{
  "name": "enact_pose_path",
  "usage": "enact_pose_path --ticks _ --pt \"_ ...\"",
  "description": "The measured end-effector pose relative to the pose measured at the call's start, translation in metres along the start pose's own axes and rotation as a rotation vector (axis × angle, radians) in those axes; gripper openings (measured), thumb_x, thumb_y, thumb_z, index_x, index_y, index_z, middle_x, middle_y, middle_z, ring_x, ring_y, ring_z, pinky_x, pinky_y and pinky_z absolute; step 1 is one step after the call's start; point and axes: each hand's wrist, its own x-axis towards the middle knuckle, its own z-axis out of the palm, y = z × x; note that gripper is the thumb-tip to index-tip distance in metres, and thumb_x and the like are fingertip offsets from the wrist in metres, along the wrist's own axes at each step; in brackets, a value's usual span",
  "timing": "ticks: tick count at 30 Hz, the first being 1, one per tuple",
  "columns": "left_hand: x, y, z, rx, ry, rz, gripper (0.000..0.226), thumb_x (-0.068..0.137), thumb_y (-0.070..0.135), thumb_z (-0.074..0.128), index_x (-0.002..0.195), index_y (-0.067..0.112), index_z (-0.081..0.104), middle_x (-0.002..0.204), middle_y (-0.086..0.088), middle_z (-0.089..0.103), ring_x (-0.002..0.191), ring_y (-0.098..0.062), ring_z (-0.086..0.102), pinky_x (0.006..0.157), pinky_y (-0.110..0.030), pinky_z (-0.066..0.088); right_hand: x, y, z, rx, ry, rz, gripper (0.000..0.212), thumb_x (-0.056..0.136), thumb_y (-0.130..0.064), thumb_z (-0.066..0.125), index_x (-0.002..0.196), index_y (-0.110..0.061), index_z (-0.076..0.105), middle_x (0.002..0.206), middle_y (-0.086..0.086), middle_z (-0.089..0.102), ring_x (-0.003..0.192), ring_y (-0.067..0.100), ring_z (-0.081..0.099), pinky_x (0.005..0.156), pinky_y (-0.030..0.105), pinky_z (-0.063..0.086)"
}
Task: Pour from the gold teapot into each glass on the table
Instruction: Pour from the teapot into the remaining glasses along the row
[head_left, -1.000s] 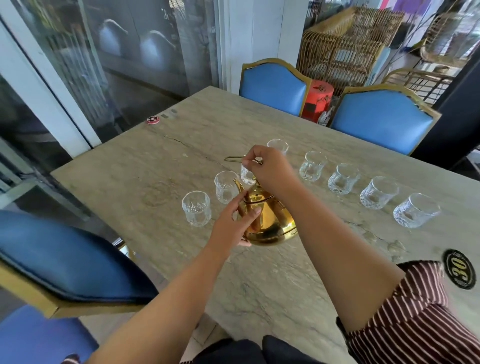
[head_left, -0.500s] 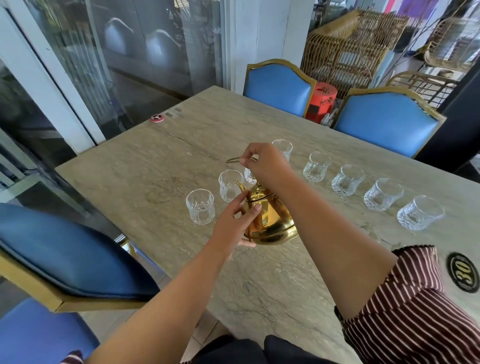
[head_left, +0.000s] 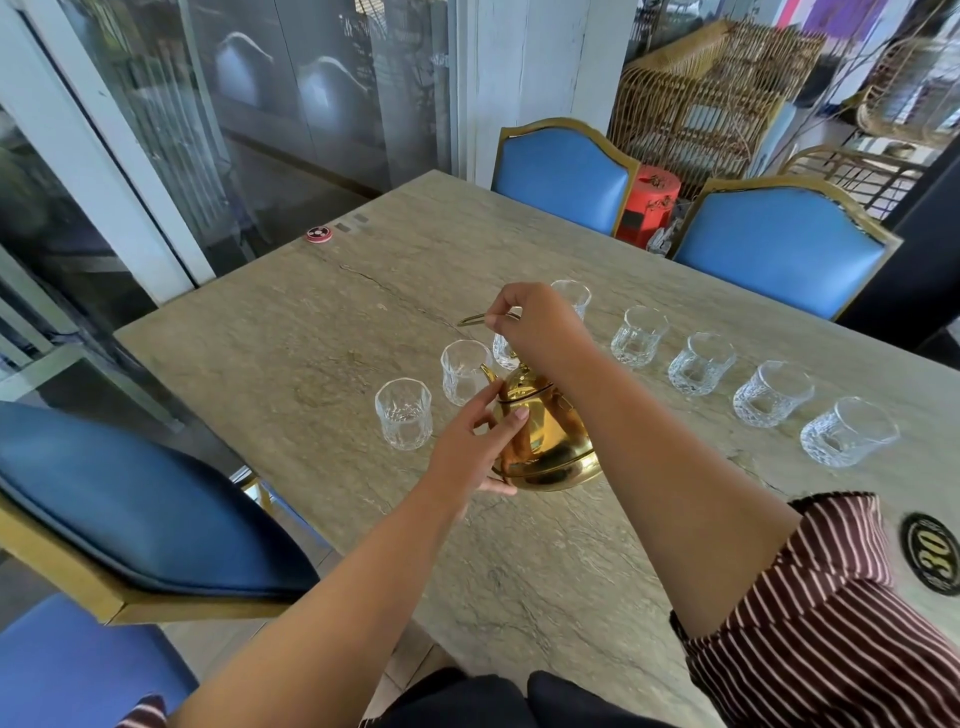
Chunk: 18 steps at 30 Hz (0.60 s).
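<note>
A round black badge (head_left: 933, 553) with gold rim lies on the stone surface (head_left: 291, 343) at the right, reading "30".

The person is wearing a short-sleeved top in dark maroon with thin pale stripes. The right sleeve (head_left: 831, 613) is ending above the elbow, its hem edged in a darker band, and the stripes are running at slightly different angles across the folds of cloth. A small patch of the same striped cloth, the left sleeve (head_left: 143, 714), is showing at the bottom edge of the view. Both forearms are bare from sleeve to wrist. The left hand (head_left: 478, 441) and the right hand (head_left: 540, 327) are bare, wearing no rings, bands or watch that can be seen. Dark trousers (head_left: 467, 699) are covering the lap.
</note>
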Motion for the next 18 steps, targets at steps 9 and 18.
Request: enact_pose_path --ticks 9,18 --pt "0.0019 -0.0006 0.0008 -0.022 -0.002 -0.005 0.059 0.083 0.040 0.076 0.137 0.046 0.053 0.135 -0.001 0.059 0.120 -0.033 0.063 0.071 -0.061 0.061 0.0044 0.0020 0.0010 -0.020 -0.010 -0.010 0.010 0.092 -0.020 0.061 0.093 -0.012 0.068 0.114 0.010 0.068 0.089 0.025 0.066 0.066 0.027 0.047" --pt "0.0000 -0.0015 -0.0001 -0.040 0.008 -0.013 0.048 0.081 0.044 0.078 0.123 0.054 0.057 0.138 -0.003 0.056 0.120 -0.034 0.063 0.071 -0.061 0.061 0.0099 0.0027 0.0050 -0.045 -0.034 -0.023 0.011 0.093 -0.022 0.060 0.094 -0.014 0.067 0.098 0.006 0.070 0.050 0.006 0.044 0.044 0.021 0.032"
